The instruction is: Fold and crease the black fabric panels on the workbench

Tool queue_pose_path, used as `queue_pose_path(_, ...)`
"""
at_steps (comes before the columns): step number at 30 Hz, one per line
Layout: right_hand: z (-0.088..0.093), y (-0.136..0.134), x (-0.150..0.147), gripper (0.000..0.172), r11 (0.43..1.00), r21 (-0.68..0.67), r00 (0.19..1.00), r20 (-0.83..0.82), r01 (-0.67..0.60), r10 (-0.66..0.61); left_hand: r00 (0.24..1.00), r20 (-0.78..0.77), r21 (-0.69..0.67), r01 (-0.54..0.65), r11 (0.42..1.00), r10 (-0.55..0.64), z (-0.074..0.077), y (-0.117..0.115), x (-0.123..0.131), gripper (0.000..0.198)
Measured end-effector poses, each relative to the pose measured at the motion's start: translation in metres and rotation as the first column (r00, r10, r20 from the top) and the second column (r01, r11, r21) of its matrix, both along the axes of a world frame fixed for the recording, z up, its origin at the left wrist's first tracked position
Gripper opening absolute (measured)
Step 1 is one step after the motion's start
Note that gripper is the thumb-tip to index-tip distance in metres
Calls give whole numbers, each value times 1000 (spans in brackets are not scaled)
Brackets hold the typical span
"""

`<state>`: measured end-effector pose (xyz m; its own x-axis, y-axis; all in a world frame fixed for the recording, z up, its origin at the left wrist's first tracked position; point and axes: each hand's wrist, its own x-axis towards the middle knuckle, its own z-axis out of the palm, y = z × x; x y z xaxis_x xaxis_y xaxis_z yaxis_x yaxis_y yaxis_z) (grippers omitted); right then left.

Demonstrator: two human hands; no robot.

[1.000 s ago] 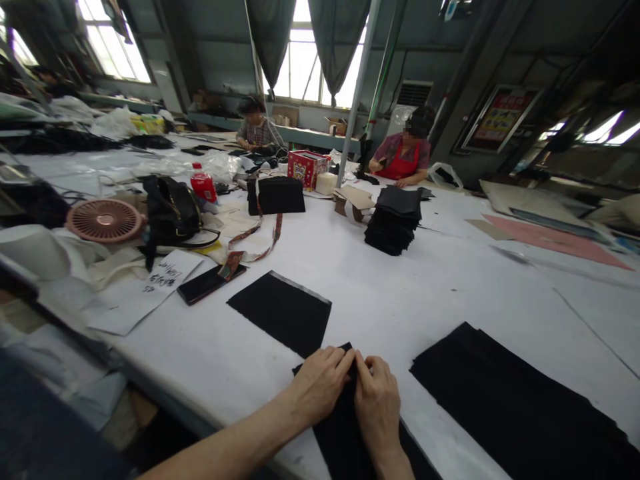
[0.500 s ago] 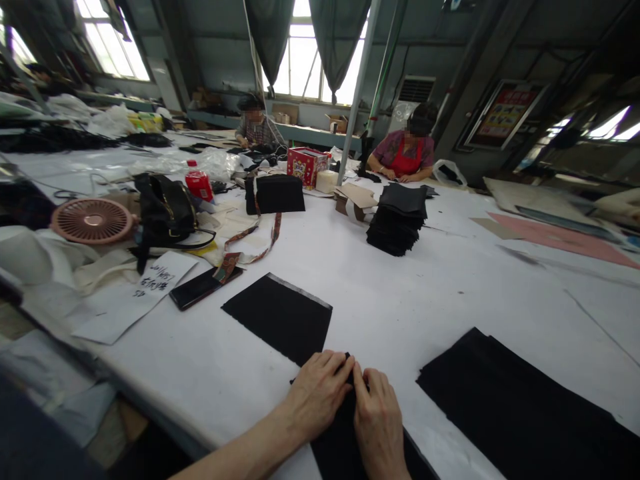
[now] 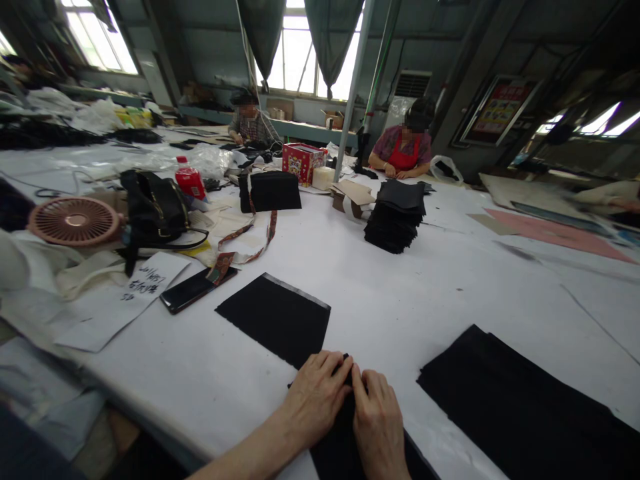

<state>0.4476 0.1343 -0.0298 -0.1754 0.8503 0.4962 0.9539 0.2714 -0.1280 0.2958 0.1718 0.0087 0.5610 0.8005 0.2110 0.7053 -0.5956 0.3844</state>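
At the front of the table, my left hand and my right hand meet over a black fabric piece. Fingertips of both hands pinch and press its far end, where the edge looks folded; the fold itself is mostly hidden beneath them. Just beyond my left hand lies a flat black panel with a greyish strip along its far edge. To the right of my right hand is a pile of larger black panels, slightly fanned.
A phone, a paper with handwriting, a black bag and a pink fan crowd the left. Black stacks and a red box stand farther back. A person in a red apron works across the table.
The view has shifted slightly, so the things on the left sit a little farther left. Both hands stay at the same spot on the fabric, with hardly any finger movement.
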Motion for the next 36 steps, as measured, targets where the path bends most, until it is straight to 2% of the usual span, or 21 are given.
queue_pose_path(12,4,0,-3,42,999,-43,999,44,24,-22,998,-49,-4,-47,999,47,2,6,-1,43)
queue_pose_path(16,5,2,-5,41,998,-56,998,56,38,-34,997,-40,86,63,994,-60,7,11,-7,46)
queue_pose_path(20,7,7,-7,38,995,-75,998,17,67,-66,980,-141,121,156,980,-139,11,18,-7,34)
queue_pose_path(28,-5,9,9,33,1000,-22,963,-270,-12,6,951,-264,183,211,960,-159,13,25,-7,33)
queue_pose_path(36,-1,-11,16,36,1000,11,990,-141,-5,7,923,-340,231,271,934,-183,8,25,-6,32)
